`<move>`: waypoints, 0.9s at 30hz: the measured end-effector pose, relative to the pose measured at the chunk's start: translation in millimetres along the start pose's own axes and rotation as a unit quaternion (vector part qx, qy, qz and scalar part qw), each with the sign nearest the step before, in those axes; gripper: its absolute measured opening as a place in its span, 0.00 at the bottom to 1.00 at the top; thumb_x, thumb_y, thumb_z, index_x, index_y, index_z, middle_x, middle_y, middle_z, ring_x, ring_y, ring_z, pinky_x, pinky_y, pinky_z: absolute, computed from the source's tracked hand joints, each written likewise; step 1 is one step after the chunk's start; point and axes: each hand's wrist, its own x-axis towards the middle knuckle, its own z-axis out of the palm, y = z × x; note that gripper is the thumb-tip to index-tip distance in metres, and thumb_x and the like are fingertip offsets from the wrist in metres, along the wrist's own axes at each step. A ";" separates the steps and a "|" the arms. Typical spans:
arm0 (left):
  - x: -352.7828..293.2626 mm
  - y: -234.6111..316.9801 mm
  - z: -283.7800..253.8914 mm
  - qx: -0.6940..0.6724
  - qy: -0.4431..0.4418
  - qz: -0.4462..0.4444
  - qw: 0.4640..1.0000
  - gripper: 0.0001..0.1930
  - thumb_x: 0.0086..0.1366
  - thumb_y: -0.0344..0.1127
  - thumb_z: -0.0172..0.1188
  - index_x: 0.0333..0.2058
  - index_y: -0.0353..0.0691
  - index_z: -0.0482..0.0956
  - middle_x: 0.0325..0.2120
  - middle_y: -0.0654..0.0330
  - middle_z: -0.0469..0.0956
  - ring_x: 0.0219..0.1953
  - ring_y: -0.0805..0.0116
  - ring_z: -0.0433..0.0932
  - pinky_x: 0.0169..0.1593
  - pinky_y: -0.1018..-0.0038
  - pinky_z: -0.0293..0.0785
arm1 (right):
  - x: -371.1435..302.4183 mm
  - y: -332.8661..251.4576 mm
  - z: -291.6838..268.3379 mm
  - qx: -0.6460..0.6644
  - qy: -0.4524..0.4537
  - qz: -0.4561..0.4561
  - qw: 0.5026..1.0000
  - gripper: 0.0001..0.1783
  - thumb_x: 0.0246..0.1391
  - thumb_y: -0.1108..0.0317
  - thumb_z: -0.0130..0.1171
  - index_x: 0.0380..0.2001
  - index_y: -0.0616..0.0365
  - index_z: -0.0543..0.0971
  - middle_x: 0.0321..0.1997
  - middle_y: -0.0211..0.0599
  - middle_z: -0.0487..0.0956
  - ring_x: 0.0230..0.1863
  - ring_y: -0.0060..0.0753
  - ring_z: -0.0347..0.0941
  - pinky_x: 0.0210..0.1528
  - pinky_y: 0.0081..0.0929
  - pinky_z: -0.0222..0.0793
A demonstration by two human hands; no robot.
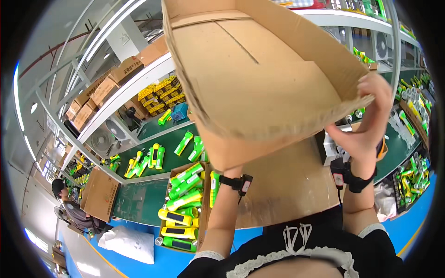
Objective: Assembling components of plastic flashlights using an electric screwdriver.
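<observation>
- My right hand (374, 127) pinches the carton (259, 97) by its near right corner.
- Left hand (233, 172) under the near left; fingers hidden, can't tell.
- Long axis runs away.

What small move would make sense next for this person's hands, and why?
Probably ease the open cardboard box down onto the brown work surface. The box is held up and tilted, its inside facing the camera; the right hand grasps its near right corner, the left hand is mostly hidden by it, and the brown surface shows beneath.
</observation>
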 end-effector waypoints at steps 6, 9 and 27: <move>-26.6 17.4 -84.6 -0.026 0.134 -0.065 0.989 0.33 0.47 0.36 0.64 0.50 0.29 0.61 0.53 0.26 0.52 0.53 0.33 0.59 0.56 0.53 0.60 | -69.3 4.3 -55.5 -0.004 -0.052 -0.055 0.997 0.28 0.33 0.59 0.68 0.39 0.51 0.68 0.37 0.40 0.69 0.43 0.49 0.65 0.45 0.47 0.62; -63.4 8.6 -136.3 -0.031 0.194 -0.069 0.978 0.39 0.40 0.37 0.69 0.50 0.32 0.61 0.52 0.28 0.53 0.53 0.32 0.58 0.56 0.51 0.58 | -130.4 -4.2 -91.7 0.006 -0.079 -0.035 0.996 0.19 0.36 0.64 0.63 0.31 0.50 0.65 0.31 0.36 0.66 0.39 0.47 0.66 0.42 0.43 0.63; -165.9 89.4 -201.7 -0.044 -0.127 0.123 0.983 0.36 0.36 0.34 0.69 0.48 0.37 0.67 0.52 0.34 0.56 0.53 0.33 0.61 0.52 0.57 0.68 | -275.9 -77.2 -138.6 0.137 -0.365 0.092 0.916 0.31 0.23 0.76 0.69 0.38 0.56 0.68 0.38 0.42 0.65 0.44 0.51 0.64 0.46 0.46 0.62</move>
